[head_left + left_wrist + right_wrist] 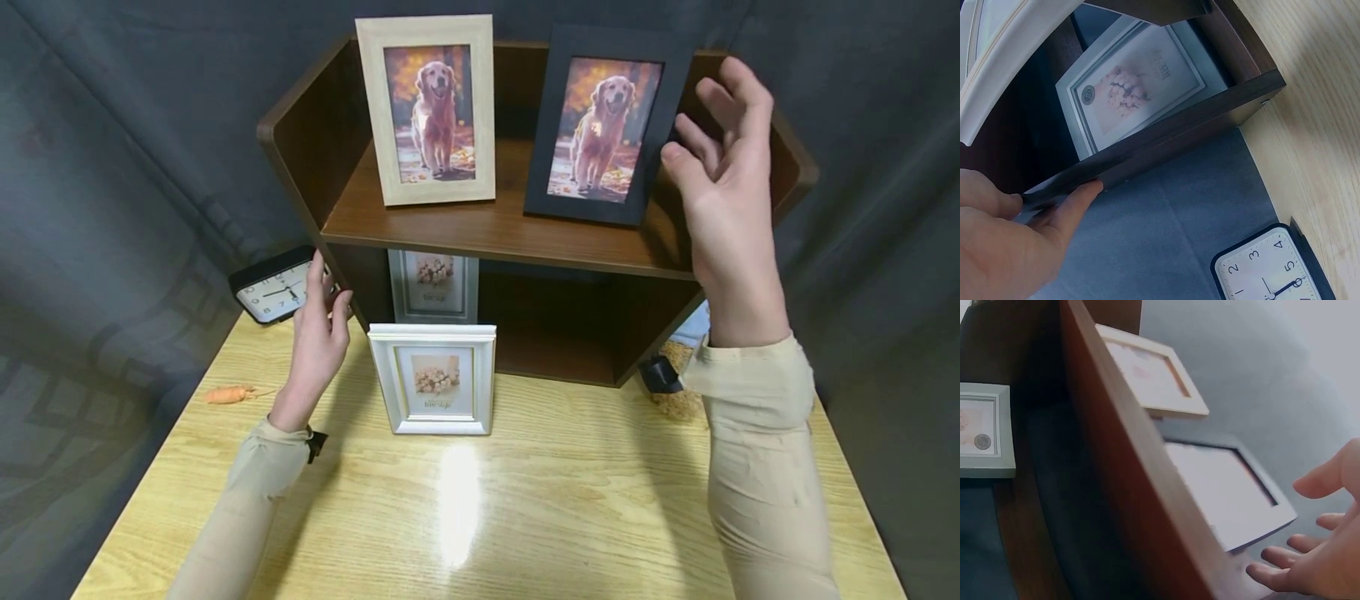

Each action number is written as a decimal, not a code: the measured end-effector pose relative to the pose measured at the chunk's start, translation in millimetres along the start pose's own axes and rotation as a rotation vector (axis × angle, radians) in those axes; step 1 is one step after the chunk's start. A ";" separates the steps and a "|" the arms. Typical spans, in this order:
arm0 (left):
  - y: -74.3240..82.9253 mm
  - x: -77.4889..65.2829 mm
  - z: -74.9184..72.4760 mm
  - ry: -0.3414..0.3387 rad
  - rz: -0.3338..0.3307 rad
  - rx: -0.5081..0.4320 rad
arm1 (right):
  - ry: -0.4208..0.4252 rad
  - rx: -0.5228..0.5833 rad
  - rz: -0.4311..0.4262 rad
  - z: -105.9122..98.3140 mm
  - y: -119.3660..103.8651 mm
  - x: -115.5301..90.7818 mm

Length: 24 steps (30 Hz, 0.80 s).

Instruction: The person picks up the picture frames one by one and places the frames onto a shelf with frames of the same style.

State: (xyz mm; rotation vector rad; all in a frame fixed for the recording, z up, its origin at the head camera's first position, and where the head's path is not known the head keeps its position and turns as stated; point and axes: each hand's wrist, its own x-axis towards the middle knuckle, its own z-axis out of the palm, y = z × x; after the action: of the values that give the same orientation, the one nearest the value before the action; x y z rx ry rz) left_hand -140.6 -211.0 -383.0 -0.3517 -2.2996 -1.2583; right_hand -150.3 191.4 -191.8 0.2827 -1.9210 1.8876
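While my left hand point(318, 335) grips the shelf edge point(296, 192) at nine o'clock, my right hand point(726, 187) hovers empty at two, fingers loosely spread, just off the black frame point(606, 127).

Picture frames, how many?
4: cream frame and black frame on the upper shelf, gray frame in the lower compartment, white frame on the table. More may be hidden.

The shelf point(442, 225) is smooth wood, the black frame point(606, 129) seemingly matt.
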 end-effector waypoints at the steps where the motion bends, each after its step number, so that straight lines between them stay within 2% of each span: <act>1: 0.0 0.1 0.0 0.001 0.001 0.000 | -0.003 0.003 -0.015 0.1 -2.9 -3.4; 7: 0.4 0.4 0.0 0.003 0.007 0.007 | -0.047 0.071 -0.083 2.5 -17.4 -25.9; 11: 0.1 0.0 0.2 -0.003 -0.001 0.001 | -0.111 0.069 -0.147 0.6 -21.2 -41.6; 18: 0.0 0.4 0.2 0.001 0.000 0.001 | -0.204 0.030 -0.152 -3.9 -28.4 -69.6; 24: 1.2 0.2 0.0 -0.003 -0.007 0.004 | -0.332 0.033 -0.166 -8.9 -20.2 -85.4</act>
State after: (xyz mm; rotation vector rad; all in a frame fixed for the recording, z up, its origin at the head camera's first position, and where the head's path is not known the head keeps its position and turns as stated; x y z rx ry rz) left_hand -140.3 -210.4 -382.0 -0.3449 -2.3075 -1.2577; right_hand -64.4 186.2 -211.1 0.7836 -1.9996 1.8542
